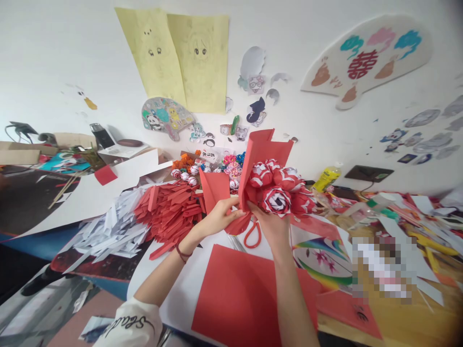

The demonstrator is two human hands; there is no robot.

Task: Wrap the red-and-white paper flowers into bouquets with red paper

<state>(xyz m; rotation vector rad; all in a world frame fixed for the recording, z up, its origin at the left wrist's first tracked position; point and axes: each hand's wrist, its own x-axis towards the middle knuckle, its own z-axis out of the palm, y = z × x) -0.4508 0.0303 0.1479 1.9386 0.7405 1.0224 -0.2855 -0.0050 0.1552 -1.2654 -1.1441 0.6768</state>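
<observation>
Red wrapping paper (249, 168) stands folded beside a bunch of red and white paper flowers (278, 200) at the centre. My left hand (224, 215) pinches the lower left part of this paper. My right hand (269, 221) is wrapped round the base of the bunch, with its fingertips partly hidden by paper and flowers. Just below the hands lie scissors with a red handle (253, 235), partly covered. A flat red sheet (235, 294) rests on the white surface under my forearms.
To the left are piles of red paper strips (175, 212) and white paper strips (115, 226). Small coloured paper flowers (232, 166) stand behind. A yellow bottle (327, 178) is at the wall. Paper scraps and a rainbow-patterned sheet (321, 260) lie to the right.
</observation>
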